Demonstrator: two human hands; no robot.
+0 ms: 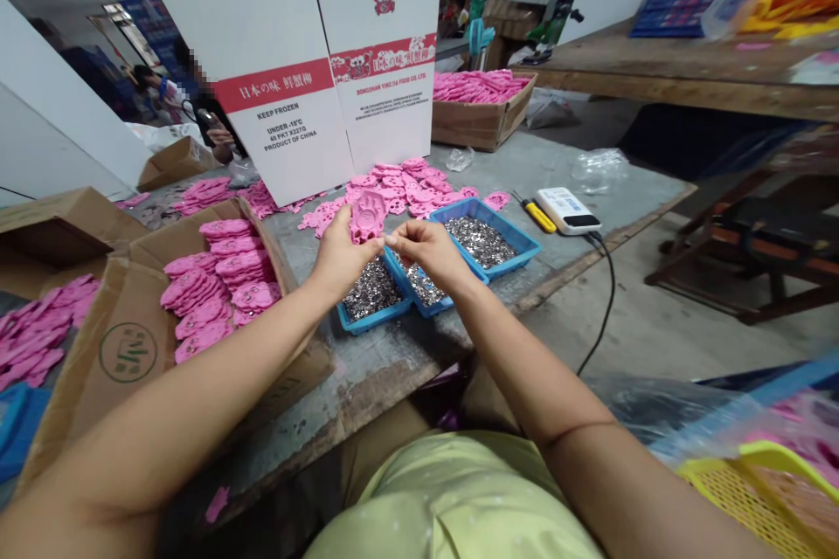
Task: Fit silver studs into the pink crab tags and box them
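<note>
A pink, paw-patterned flat piece (368, 215) stands upright in my left hand (341, 255), pinched near its lower edge between thumb and fingers. My right hand (429, 250) is closed in a pinch at the piece's lower right corner; whatever sits between those fingertips is too small to make out. Below the hands are blue trays of small shiny metal parts: a left tray (375, 321), a middle tray (433, 309) partly hidden by my right hand, and a right tray (530, 246). Loose pink pieces (419, 188) lie spread on the table behind.
A cardboard box (108, 345) with stacked pink pieces stands at left. White printed cartons (380, 118) rise behind, with another box (485, 118) of pink pieces beyond. A yellow-handled tool (540, 217) and a white device (567, 211) with a cable lie right. A person's hand (220, 136) shows far left.
</note>
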